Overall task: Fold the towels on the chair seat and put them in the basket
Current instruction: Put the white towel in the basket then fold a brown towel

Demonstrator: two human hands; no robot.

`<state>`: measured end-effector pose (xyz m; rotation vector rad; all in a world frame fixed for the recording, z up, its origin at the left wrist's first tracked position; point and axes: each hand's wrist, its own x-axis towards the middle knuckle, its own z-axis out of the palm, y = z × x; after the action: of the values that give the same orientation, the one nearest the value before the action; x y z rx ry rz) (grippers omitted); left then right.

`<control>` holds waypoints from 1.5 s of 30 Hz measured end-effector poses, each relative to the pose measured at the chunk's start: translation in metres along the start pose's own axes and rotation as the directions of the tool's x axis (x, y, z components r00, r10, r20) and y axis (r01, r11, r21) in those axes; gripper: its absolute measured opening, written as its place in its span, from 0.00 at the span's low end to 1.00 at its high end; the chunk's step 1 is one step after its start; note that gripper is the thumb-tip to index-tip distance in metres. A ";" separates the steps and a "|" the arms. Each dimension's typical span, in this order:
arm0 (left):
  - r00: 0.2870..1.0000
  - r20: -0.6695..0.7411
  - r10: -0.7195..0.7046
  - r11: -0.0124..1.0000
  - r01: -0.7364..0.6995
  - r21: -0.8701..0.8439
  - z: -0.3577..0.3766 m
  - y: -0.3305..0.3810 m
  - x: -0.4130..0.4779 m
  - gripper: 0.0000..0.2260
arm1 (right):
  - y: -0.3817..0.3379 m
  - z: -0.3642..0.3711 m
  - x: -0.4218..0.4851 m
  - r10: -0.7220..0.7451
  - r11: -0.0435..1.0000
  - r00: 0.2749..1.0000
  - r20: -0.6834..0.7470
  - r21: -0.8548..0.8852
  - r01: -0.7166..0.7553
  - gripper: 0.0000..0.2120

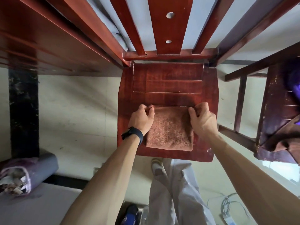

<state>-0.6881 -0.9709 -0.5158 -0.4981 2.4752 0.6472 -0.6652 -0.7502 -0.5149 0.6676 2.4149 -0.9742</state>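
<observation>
towel [170, 129]: far corners hidden under left hand [142, 118] and right hand [203, 117]; neighbouring chair [276, 111] cut by right edge.

We see a dark old chair [272, 103] on the right. Thin tangled wires [226, 203] lie on the pale floor [73, 103]. A black post [24, 111] stands on the left.

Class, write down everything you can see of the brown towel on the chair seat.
The towel is reddish-brown terry cloth, fuzzy, folded into a flat, roughly square pad. It lies on the front part of the red wooden chair seat. The left hand and right hand pinch its two far corners, one each.
</observation>
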 end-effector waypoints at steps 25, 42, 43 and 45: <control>0.955 -0.106 0.276 0.880 -0.207 0.429 0.060 -0.039 -0.044 0.36 | 0.040 0.071 -0.057 -0.202 0.908 0.974 -0.101 -0.391 0.148 0.32; 0.957 0.033 -0.287 0.892 0.280 -0.355 0.018 -0.021 -0.028 0.12 | 0.023 0.001 -0.027 0.317 0.904 0.931 0.180 0.239 -0.354 0.19; 0.958 0.050 -0.282 0.895 0.282 -0.346 0.017 -0.022 -0.026 0.10 | 0.022 0.002 -0.027 0.321 0.902 0.927 0.193 0.236 -0.361 0.20; 0.961 0.094 -0.261 0.898 0.277 -0.341 0.014 -0.023 -0.024 0.09 | 0.019 0.003 -0.030 0.342 0.894 0.918 0.204 0.231 -0.384 0.21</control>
<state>-0.6530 -0.9769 -0.5210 -0.9325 2.1943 0.9770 -0.6295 -0.7482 -0.5097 1.0526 1.9406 -1.1483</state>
